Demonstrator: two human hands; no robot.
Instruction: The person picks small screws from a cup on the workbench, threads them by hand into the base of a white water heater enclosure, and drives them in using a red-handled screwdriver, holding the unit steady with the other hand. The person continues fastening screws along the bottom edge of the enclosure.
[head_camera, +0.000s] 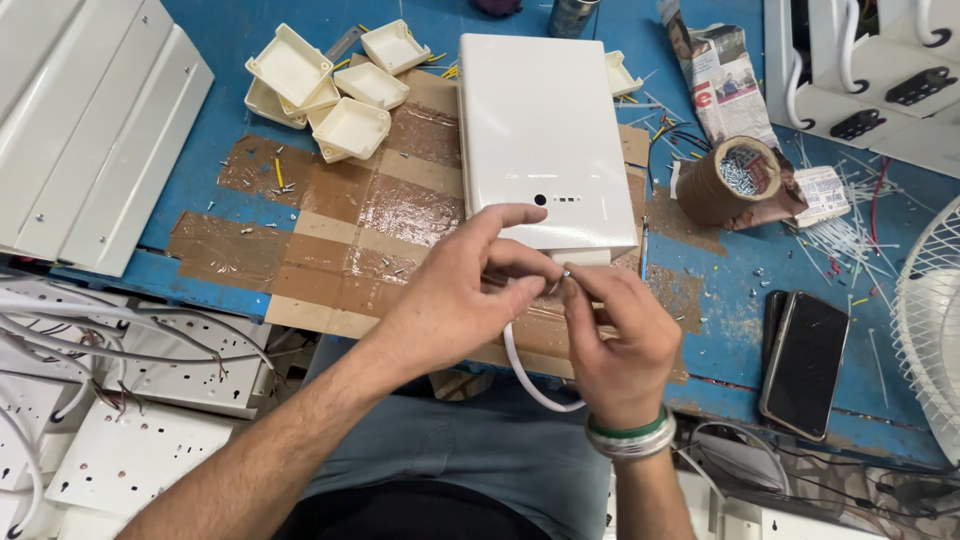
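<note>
A white rectangular plastic casing (545, 130) with a small dark hole and three little slots lies flat on the blue workbench (220, 70). My left hand (455, 295) and my right hand (620, 330) meet just in front of its near edge. Both pinch the end of a white cable (525, 375) whose bare tip shows between the fingertips. The cable loops down from my hands toward my lap. Green and silver bangles (630, 435) sit on my right wrist.
Several small cream plastic boxes (325, 85) lie at the back left. A tape roll filled with screws (735, 180) stands at the right, with a folded newspaper (715, 75) behind. A dark phone (805, 360) lies near the right front edge. White panels (85, 120) and wired switch plates (130, 400) fill the left.
</note>
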